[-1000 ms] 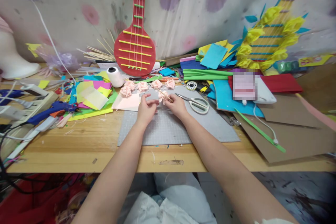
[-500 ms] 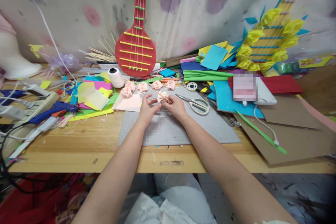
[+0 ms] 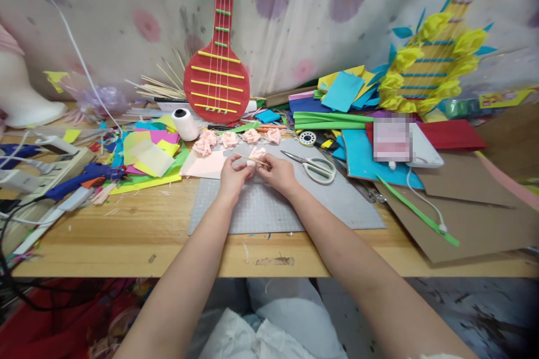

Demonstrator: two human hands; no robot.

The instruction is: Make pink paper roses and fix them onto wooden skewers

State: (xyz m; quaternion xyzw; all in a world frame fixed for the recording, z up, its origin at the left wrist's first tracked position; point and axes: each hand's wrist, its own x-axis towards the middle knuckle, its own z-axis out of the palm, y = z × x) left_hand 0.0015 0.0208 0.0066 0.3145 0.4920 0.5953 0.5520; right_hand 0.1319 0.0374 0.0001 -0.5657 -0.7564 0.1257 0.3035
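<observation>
My right hand (image 3: 278, 173) is closed, pinching a thin wooden stick (image 3: 243, 157) that points left across a pale pink paper flower (image 3: 257, 153). My left hand (image 3: 234, 178) is curled in from the other side, its fingertips closed on the flower's lower part. Both hands are just above the grey cutting mat (image 3: 269, 210), close together. Behind them lie several finished-looking pink paper roses (image 3: 229, 139) in a row. Pale pink paper sheets (image 3: 202, 165) rest left of my left hand. Scissors (image 3: 315, 168) with pale handles lie to the right.
A white thread spool (image 3: 185, 125) stands before a red paper lute (image 3: 217, 85). At left are coloured papers (image 3: 147, 154), a blue glue gun (image 3: 84, 178) and a power strip (image 3: 67, 164). To the right lie a tape roll (image 3: 307, 138), a white device (image 3: 427, 148) and cardboard (image 3: 467, 224).
The fingers of my left hand have closed in on the flower from being spread beside it. The stick has swung to a flatter angle, and the flower is slightly higher and further left.
</observation>
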